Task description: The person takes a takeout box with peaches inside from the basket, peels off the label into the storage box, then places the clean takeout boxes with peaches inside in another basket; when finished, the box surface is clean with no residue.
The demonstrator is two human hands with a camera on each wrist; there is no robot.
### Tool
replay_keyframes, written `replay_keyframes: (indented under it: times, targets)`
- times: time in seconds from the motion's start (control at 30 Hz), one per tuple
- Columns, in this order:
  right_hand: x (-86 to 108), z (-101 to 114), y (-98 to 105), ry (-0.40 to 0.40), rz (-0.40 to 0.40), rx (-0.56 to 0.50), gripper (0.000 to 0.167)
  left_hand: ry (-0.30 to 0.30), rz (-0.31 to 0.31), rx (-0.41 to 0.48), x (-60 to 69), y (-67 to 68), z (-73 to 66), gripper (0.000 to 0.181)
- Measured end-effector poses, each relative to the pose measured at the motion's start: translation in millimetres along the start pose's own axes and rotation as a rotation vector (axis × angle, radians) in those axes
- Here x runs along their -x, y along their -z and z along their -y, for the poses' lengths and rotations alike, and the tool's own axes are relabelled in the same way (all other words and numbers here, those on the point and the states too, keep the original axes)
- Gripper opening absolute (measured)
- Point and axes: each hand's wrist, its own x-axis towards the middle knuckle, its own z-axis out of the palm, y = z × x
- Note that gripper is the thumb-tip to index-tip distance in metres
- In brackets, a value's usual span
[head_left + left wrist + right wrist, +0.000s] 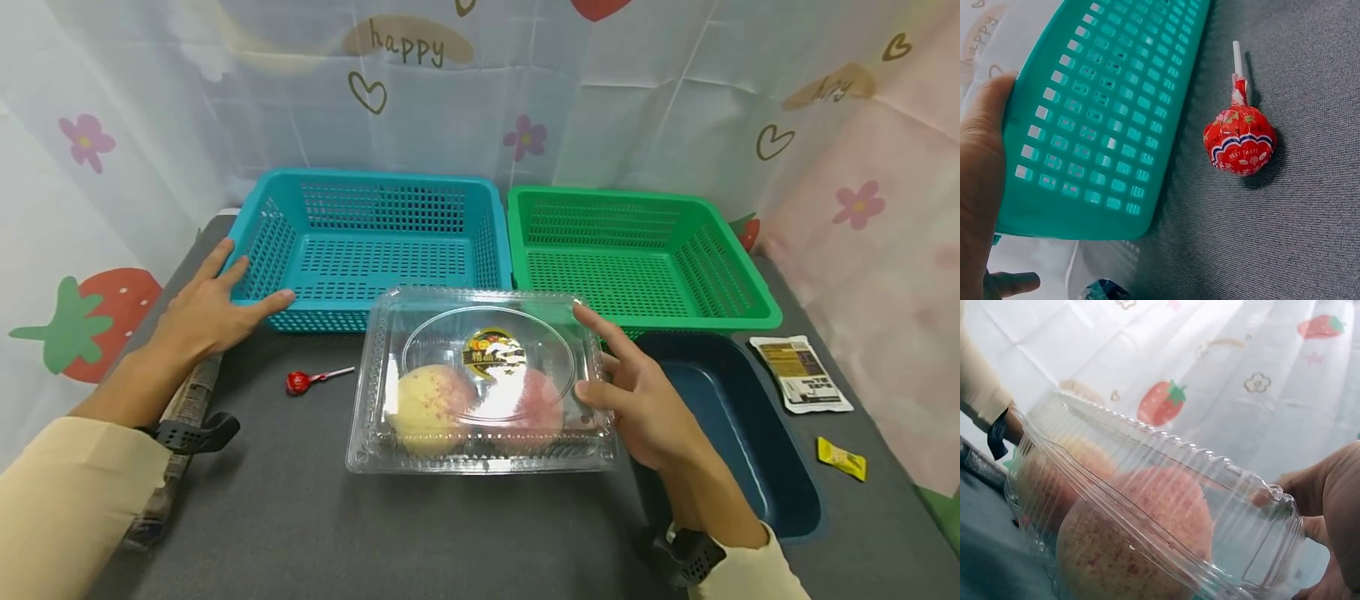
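Observation:
My right hand (pixel 645 400) grips the right end of a clear plastic clamshell box (pixel 487 467), thumb and index finger on its lid and the other fingers partly hidden beside it. Through the lid with a round label show two peaches (pixel 431 408), one yellowish, one pinker; the right wrist view has the box tilted. At the left front corner of the blue basket (pixel 390 321), my left hand (pixel 202 308) rests with fingers spread and thumb near the front rim. Below that basket lies a red wrapped lollipop (pixel 1240 144).
Beside the blue basket stands a green basket (pixel 645 321). A dark blue tray (pixel 787 450) sits partly under my right arm. Farther right lie a white and brown packet (pixel 802 375) and a yellow wrapped candy (pixel 842 458). A long printed package (pixel 187 400) lies under my left forearm.

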Motion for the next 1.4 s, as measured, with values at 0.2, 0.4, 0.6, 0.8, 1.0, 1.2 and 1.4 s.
replay_keyframes:
  times: [0.2, 0.4, 0.6, 0.8, 1.0, 1.2, 1.4]
  targets:
    - [13.8, -19.4, 1.2, -0.047, -0.009, -0.016, 0.075, -0.010, -0.003, 0.007, 1.3, -0.6, 0.4, 0.098]
    - [15.9, -36.4, -1.0, -0.082, -0.016, -0.040, 0.074, -0.018, 0.006, 0.009, 1.1, 0.5, 0.9, 0.097]
    - [12.9, -46.6, -2.4, -0.095, -0.010, -0.040, 0.072, -0.012, 0.001, -0.003, 0.8, -0.3, 2.5, 0.096]
    - [12.4, -52.4, -0.9, -0.086, -0.037, -0.005, 0.072, -0.021, 0.017, 0.002, -1.1, 0.0, 2.8, 0.096]
    - [10.8, -57.3, -0.1, -0.097, -0.071, 0.003, 0.072, -0.027, 0.028, 0.010, -0.7, 0.5, 3.8, 0.096]
    - [7.3, -58.6, -2.8, -0.130, -0.133, 0.038, 0.072, -0.026, 0.033, 0.007, -1.3, 0.6, 4.3, 0.095]
    - [7.4, -57.3, -5.8, -0.174, -0.184, 0.092, 0.071, -0.058, 0.018, -0.031, 1.4, 5.9, -5.4, 0.097]
